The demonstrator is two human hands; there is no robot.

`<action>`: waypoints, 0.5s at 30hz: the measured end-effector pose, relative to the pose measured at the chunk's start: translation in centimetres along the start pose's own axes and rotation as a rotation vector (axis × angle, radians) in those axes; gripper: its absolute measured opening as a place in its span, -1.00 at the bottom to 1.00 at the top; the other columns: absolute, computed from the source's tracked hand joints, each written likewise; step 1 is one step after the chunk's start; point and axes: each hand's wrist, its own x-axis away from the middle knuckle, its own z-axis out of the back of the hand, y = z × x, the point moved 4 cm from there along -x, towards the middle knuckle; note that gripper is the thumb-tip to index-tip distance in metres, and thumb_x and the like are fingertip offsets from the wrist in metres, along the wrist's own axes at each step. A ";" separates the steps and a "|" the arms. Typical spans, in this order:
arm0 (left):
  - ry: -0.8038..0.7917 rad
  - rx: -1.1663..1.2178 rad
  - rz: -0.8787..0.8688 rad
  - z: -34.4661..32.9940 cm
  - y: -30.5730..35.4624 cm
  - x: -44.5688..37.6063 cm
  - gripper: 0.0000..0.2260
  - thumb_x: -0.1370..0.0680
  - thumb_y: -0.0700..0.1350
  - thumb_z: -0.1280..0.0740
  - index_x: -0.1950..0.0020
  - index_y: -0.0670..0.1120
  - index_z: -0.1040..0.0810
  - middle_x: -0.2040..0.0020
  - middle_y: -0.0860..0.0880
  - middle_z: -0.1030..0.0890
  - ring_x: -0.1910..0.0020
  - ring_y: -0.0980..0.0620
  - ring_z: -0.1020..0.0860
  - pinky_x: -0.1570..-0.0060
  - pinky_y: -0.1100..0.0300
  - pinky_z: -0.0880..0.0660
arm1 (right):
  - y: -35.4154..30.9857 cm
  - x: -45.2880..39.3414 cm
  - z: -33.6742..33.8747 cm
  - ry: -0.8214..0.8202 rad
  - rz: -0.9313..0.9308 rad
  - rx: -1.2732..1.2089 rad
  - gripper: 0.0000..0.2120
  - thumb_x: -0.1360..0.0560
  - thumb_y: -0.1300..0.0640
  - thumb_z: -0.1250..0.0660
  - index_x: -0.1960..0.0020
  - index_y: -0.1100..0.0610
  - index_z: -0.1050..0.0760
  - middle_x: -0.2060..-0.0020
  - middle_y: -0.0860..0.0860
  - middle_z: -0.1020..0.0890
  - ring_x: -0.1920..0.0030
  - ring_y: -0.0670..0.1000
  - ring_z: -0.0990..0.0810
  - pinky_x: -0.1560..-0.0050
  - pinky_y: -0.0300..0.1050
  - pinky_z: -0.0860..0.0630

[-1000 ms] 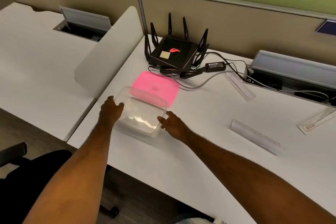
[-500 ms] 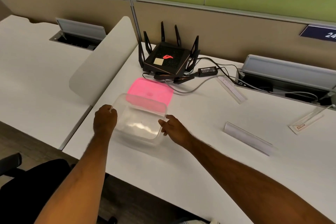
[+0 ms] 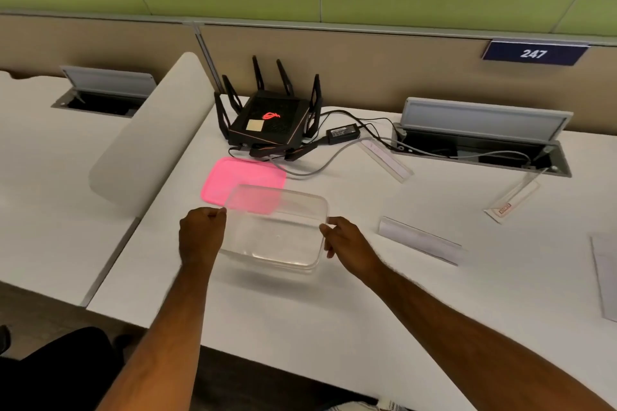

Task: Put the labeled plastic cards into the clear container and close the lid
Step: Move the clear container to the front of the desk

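Observation:
A clear rectangular container [image 3: 277, 233] is held slightly above the white desk, empty and without its lid. My left hand [image 3: 202, 235] grips its left rim and my right hand [image 3: 347, 243] grips its right rim. The pink lid [image 3: 233, 182] lies flat on the desk just behind it, partly seen through the container's far corner. Three labeled plastic cards lie to the right: one [image 3: 420, 240] close to my right hand, one [image 3: 385, 159] by the cables, and one [image 3: 512, 202] further right with a red mark.
A black router [image 3: 268, 122] with antennas, its power brick [image 3: 344, 133] and cables sit behind the lid. An open cable hatch [image 3: 480, 140] is at the back right. A curved white divider [image 3: 150, 140] stands on the left. A flat sheet [image 3: 606, 277] lies at the right edge.
Both hands have closed on the container's rims and shifted it rightward, toward me and off the lid. The camera has tilted up, showing more of the wall.

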 end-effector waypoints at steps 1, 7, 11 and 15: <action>-0.019 0.006 -0.002 -0.5 0.5 0.5 -0.75 -0.58 -0.01 -0.36 0.08 -0.15 -0.74 0.18 -0.17 -0.74 0.09 -0.23 -0.70 -0.02 -0.09 -0.65 | 0.4 0.5 0.9 0.025 0.000 -0.006 -0.69 -0.66 -0.01 -0.28 -0.31 0.16 -0.48 0.24 0.06 -0.64 0.32 -0.02 -0.60 0.17 -0.20 -0.54; -0.157 0.059 0.019 -3.9 2.4 3.7 -0.75 -0.53 -0.01 -0.36 0.25 -0.13 -0.69 0.27 -0.11 -0.74 0.18 -0.18 -0.73 0.01 -0.12 -0.66 | 2.9 3.1 6.1 0.119 -0.019 -0.011 -0.75 -0.67 0.08 -0.27 -0.30 0.17 -0.50 0.25 0.06 -0.59 0.30 -0.03 -0.54 0.23 -0.21 -0.50; -0.240 0.112 0.005 -6.0 3.6 6.2 -0.78 -0.49 0.01 -0.38 0.31 -0.04 -0.68 0.31 -0.01 -0.74 0.21 -0.10 -0.74 0.00 -0.10 -0.67 | 4.5 5.1 9.4 0.158 -0.032 -0.015 -0.78 -0.67 0.07 -0.27 -0.26 0.13 -0.53 0.27 0.04 -0.57 0.30 -0.03 -0.51 0.22 -0.14 -0.46; -0.315 0.194 0.008 -7.7 4.5 8.8 -0.78 -0.44 0.10 -0.40 0.24 -0.02 -0.71 0.32 0.03 -0.74 0.22 -0.02 -0.75 -0.01 -0.12 -0.68 | 5.9 7.2 12.3 0.213 -0.019 -0.019 -0.86 -0.67 0.10 -0.27 -0.17 0.07 -0.57 0.32 -0.03 -0.56 0.35 -0.12 -0.50 0.21 -0.14 -0.44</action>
